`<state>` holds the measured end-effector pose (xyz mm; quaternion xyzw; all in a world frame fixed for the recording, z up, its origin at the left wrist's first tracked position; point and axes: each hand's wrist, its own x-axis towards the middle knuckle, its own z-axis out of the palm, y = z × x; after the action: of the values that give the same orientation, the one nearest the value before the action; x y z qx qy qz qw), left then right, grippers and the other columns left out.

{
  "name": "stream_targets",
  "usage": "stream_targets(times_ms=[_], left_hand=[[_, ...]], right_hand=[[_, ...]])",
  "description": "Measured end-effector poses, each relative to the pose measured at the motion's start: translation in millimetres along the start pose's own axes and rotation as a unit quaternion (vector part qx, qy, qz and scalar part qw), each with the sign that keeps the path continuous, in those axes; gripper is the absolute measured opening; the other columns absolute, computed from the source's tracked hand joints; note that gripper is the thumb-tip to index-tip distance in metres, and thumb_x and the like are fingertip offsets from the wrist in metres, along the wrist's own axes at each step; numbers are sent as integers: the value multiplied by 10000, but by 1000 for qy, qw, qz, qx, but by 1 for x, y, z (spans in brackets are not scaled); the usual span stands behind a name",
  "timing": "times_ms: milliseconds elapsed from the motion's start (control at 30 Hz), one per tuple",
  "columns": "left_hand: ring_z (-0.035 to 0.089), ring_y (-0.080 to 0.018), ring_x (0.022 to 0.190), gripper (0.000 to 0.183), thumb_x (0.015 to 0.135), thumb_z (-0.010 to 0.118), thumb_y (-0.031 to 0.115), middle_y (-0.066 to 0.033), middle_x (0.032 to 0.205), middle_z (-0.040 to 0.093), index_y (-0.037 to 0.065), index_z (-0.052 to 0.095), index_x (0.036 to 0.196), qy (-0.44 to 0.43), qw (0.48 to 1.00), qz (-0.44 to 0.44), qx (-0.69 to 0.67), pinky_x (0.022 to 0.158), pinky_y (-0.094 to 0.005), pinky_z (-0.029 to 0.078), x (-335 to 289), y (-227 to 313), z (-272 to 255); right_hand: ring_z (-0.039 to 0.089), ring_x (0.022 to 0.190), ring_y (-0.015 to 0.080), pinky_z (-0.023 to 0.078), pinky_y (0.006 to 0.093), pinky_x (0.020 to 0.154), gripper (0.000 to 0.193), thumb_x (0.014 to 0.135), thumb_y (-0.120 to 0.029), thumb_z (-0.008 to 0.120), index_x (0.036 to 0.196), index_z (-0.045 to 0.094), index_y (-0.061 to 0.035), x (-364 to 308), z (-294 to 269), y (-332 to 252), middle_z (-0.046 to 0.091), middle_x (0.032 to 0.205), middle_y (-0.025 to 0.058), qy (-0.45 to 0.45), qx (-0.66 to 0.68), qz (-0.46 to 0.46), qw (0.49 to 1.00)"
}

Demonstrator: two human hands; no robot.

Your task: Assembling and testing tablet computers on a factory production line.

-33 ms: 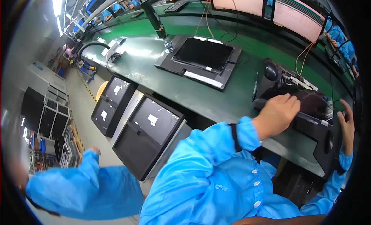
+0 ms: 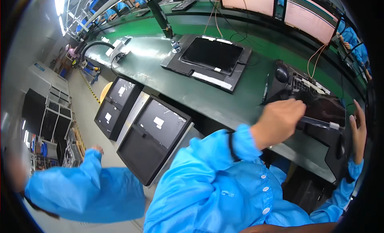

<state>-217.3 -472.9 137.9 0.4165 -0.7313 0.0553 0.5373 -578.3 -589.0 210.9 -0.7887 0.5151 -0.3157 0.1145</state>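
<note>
A dark glossy screen panel (image 2: 329, 109) lies at the right of the bench, tilted over a black base. Along its near edge runs a strip with a white tab (image 2: 334, 125). My left hand (image 2: 277, 123) is at the panel's left end, its fingers curled together; what they pinch, if anything, is hidden behind the knuckles. Beside the panel's right end, my right hand (image 2: 359, 133) has its fingers stretched and its thumb apart, holding nothing I can see.
A black mouse (image 2: 282, 71), a keyboard (image 2: 306, 85) and a pen (image 2: 266, 89) are close by. Another screen (image 2: 212, 55) rests on a dark pad mid-bench. Foam-lined black trays (image 2: 158, 123) stand left, near a co-worker's blue sleeve (image 2: 84, 193). Monitors (image 2: 310, 19) stand behind.
My left hand has moved a little left and toward me, away from the panel's middle. My right hand has stayed almost in place.
</note>
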Motion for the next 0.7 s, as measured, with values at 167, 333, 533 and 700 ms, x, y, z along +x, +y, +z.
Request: stream_targets(times_ms=[167,333,533,700], left_hand=[[693,-194,1002,277,950,675,37,-83,1105,713,8,628,1221,141,904,-400,-56,844,-332,553,-121,29,-206],[605,-224,1210,416,1001,638,99,-92,1333,629,29,522,1394,459,705,-516,-159,1040,-373,487,-289,54,-335],[649,-262,1113,398,1013,614,109,-113,1275,638,38,507,1391,532,563,-616,-139,969,-403,539,-446,54,-418],[665,-267,1052,321,1017,624,231,-133,1142,691,-30,624,1205,372,569,-727,-98,916,-415,557,-444,30,-417]], right_hand=[[432,1424,365,333,445,1174,492,855,-90,689,1335,604,-25,-33,89,-61,478,1499,183,-92,16,-219,971],[495,1353,402,410,479,1105,366,796,-47,756,1144,654,-6,-60,172,-106,559,1364,188,-212,86,-234,945],[552,1290,394,446,459,1070,319,798,-9,742,1105,657,10,-53,185,-121,604,1287,190,-191,94,-248,945],[591,1236,360,476,448,1033,304,872,-106,750,1153,685,-9,-63,136,-71,641,1262,184,-67,13,-198,978]])
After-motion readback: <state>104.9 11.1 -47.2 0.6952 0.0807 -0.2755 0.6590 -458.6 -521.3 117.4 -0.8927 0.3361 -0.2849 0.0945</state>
